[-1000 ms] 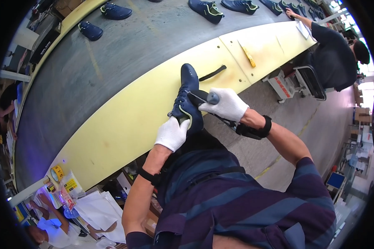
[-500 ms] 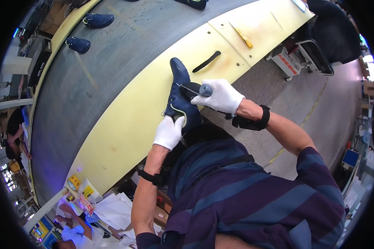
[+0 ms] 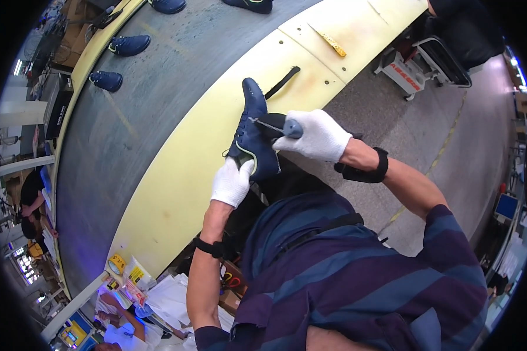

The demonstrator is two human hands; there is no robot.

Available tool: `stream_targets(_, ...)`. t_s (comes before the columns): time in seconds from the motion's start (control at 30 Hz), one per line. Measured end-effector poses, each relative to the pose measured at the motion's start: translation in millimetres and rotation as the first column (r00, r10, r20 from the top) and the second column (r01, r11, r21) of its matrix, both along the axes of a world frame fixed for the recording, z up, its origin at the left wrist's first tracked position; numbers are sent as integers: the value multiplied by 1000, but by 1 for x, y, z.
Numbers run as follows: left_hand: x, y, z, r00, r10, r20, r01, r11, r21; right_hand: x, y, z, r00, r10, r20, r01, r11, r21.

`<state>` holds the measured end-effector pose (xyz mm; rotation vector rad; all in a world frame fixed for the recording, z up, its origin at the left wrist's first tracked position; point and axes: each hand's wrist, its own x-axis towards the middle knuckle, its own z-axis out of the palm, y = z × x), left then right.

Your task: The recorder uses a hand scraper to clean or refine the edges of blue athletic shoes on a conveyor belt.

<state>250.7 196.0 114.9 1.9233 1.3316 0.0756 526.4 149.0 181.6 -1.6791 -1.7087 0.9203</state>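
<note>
"Navy shoe [image 3: 255, 140], seen from above: where does it lie?"

"Over the near edge of the yellow worktop [image 3: 181, 187], its long axis running near to far, toe far and slightly left. Whether it rests on the surface cannot be told."

"And the hands?"

"White-gloved, both. The left hand [image 3: 231, 182] grips the collar at the shoe's near end. The right hand [image 3: 322, 137], right of the shoe, is closed around a grey-handled tool [image 3: 294, 128] whose thin shaft points left across the shoe."

"Which is nearer?"

"The left, touching it."
</note>
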Motion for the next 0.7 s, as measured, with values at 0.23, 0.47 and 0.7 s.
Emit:
stream_targets(0.23,1,-3,-4,999,23,-41,-25,999,-47,-14,20,-6,1000,8,-24,-12,987,-162)
stream_targets(0.47,5,-2,-1,999,-16,-39,17,999,27,1,-1,-13,1000,5,-18,-8,983,-183)
stream_targets(0.7,19,-3,15,991,-20,-134,24,999,33,-22,42,8,998,55,-1,-55,998,-27)
